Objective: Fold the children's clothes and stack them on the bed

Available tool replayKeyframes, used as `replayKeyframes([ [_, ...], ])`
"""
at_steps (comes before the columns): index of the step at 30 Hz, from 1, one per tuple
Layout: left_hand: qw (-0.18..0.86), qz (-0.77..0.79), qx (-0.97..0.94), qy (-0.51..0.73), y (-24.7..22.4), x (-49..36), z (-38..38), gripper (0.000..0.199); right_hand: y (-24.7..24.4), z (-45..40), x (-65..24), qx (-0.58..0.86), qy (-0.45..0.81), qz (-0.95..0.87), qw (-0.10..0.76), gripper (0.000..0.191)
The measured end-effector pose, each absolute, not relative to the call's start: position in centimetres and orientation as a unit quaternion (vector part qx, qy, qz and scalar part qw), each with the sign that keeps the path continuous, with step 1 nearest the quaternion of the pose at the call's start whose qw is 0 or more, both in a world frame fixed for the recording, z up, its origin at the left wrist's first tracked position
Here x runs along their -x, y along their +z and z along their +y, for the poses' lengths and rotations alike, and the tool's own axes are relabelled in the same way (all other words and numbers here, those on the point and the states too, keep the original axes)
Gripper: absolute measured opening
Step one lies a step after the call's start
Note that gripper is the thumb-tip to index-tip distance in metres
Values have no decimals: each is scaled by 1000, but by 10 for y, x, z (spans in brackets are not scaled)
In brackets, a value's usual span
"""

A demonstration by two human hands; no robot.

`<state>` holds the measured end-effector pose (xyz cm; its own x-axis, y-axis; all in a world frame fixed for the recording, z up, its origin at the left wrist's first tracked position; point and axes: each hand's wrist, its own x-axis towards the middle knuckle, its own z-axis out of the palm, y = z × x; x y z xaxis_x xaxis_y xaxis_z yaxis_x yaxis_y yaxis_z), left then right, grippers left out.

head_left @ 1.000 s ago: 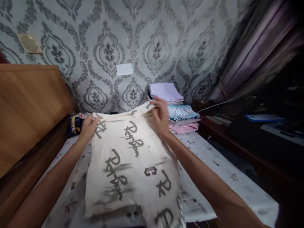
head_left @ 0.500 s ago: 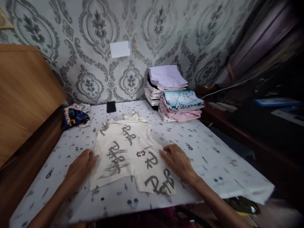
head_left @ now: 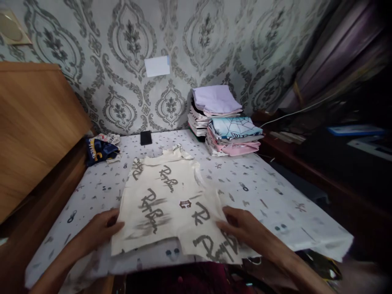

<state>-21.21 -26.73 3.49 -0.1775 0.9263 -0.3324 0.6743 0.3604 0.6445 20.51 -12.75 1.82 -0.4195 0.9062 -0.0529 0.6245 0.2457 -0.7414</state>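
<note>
A small cream garment (head_left: 171,185) with dark grey script lettering and a little brown patch lies spread over the table. Whether it is a shirt or a one-piece, I cannot tell. At its lower left edge, my left hand (head_left: 102,226) is closed, thumb and fingers pinching the cloth. My right hand (head_left: 241,226) grips the opposite side edge the same way, with the fabric slightly raised and rumpled there. The top end of the garment is bunched, and its notched lower edge lies near the front of the table.
A patterned white cloth covers the table (head_left: 266,196). Folded clothes stand in two stacks, one topped with lilac (head_left: 216,98), the other with a blue web print (head_left: 235,127). A black flat object (head_left: 146,138) and crumpled navy clothing (head_left: 102,150) lie at the back left. A wooden panel (head_left: 39,130) borders the left.
Both hands have come nearer the table's front edge and closed on the garment's sides. The garment has shifted slightly toward me and to the right in view. The camera has turned a little.
</note>
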Motion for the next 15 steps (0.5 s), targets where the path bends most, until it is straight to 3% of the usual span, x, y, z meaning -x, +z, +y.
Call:
replayKeyframes([
  [3,258,767,-569,145,30,241,-238,36,28,-84,-200,495,268,-815,140,33],
  [9,89,809,-542,210,24,275,-98,27,34,58,-90,504,168,-828,179,18],
  [15,66,823,-528,199,1,274,-34,17,6,140,-6,553,176,-801,147,20],
])
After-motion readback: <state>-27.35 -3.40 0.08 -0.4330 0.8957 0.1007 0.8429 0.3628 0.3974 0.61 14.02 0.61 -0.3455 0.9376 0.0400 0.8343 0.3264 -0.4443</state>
